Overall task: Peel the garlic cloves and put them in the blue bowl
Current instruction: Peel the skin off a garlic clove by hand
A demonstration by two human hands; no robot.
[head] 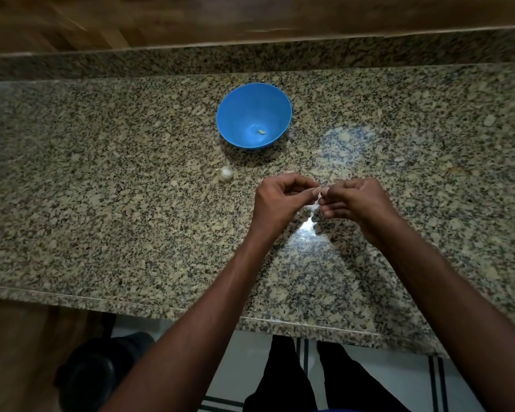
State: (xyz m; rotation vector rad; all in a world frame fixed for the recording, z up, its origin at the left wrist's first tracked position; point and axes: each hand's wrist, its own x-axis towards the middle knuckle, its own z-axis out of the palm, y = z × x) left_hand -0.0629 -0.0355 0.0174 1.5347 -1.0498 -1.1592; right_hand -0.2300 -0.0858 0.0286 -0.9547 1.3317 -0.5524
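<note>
We see a speckled granite counter (101,203) filling most of the view, and we take the blue bowl (235,114) standing on it as our landmark. Our left hand (280,197) and right hand (357,203) meet above the counter, nearer to us than the bowl and a little to its right, fingertips touching. Both have their fingers curled, and together they pinch a small pale garlic clove (320,193) between thumbs and forefingers; most of the clove is hidden by the fingertips, so we cannot tell how much skin is on it. Nearer to us than the bowl and just left of its near edge, a whitish garlic bulb (225,174) lies on the counter, apart from both hands. Inside the bowl, at the bottom, rests one pale peeled clove (262,132).
</note>
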